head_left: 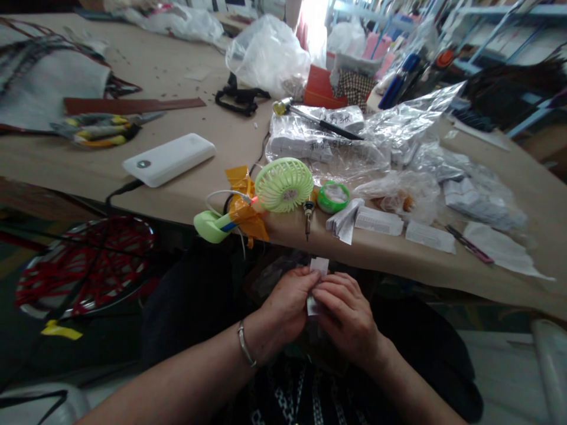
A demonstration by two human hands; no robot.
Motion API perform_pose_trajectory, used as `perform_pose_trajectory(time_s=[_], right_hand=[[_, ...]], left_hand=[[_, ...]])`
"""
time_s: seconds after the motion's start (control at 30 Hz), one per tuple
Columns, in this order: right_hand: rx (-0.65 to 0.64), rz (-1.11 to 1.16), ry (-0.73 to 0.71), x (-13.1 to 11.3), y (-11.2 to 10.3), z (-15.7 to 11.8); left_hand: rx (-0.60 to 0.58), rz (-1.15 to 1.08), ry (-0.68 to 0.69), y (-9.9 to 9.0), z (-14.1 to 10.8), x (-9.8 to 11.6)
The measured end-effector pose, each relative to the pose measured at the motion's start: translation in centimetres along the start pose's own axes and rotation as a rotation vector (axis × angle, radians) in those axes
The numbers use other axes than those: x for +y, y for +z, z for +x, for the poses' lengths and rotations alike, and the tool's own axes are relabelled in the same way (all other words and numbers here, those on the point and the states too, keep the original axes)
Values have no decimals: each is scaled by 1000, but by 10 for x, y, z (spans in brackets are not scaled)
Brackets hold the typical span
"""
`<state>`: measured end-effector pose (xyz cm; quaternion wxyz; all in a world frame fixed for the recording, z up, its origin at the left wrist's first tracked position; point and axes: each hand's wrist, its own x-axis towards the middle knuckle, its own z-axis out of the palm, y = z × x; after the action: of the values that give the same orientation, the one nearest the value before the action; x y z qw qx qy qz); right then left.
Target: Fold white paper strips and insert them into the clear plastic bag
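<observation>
Over my lap, just below the table's front edge, my left hand [287, 301] pinches a small white paper slip [319, 266] between thumb and fingers. My right hand [348, 310] meets it from the other side, its curled fingers also on the slip. The lower part of the slip shows between the two hands. On the table above them lie a stack of folded white labels [345, 221], two flat printed labels [378, 221] and a round green container [333, 196]. A soldering-iron-like tool [308, 221] points down at the table edge.
A green fan [283, 185] is taped to the table edge [367, 251]. A white power bank [170, 159], pliers [104, 130], plastic bags [270, 53] and a pink-black cutter [469, 244] lie on the table. A tray of red cord [84, 265] stands below at left.
</observation>
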<state>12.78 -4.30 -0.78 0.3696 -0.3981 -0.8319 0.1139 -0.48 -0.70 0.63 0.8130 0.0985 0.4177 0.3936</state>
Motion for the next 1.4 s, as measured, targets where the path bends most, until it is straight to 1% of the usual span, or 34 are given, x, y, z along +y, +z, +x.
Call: perform_pose_trajectory(time_s=[0.03,0.07,0.13,0.2,0.27,0.33,0.37,0.43,0.53,0.6,0.67,0.73,0.77,0.9,0.97,1.03,1.17,1.4], right_hand=[[42,69,83,1,-2,0],[95,144,197,2,-3,1],[176,322,477,7,-5,5],[182,555,724,12,-5,10],[150,809,875,16,-3,14],[143,996,953,19,0,16],[144,1047,977,19,2,16],[134,1081,1004,19,4,15],[128,1082,1007,18,6,13],[115,1106,1009,17,6,11],[102,1152,1003,18,5,11],[70,1212,975,19,1,12],[27,1245,957,20,-1,12],[-265,1385,862,26,-7,13],[-338,1441,796,29,-6,12],[-354,1484,762,32,-3,11],[-358,1553,798,33,3,11],[-349,1441,883,24,3,16]], left_hand=[[-13,11,-6,1,-1,1],[-27,26,-19,1,-2,2],[-51,76,-58,3,-5,4],[-75,145,-80,4,-7,5],[-102,206,-83,5,-9,5],[-119,238,-90,3,-9,4],[-127,246,-102,2,-9,3],[-157,254,-138,0,-8,2],[-207,274,-196,-4,-7,1],[-217,279,-219,-6,-7,1],[-239,270,-235,-8,-6,3],[-291,261,-250,-10,-6,4],[-327,261,-260,-12,-6,5],[-478,271,-315,-16,-9,4],[-510,271,-325,-17,-11,3],[-510,281,-327,-17,-11,1],[-489,314,-355,-18,-9,-2],[-456,253,-356,-18,-7,-4]])
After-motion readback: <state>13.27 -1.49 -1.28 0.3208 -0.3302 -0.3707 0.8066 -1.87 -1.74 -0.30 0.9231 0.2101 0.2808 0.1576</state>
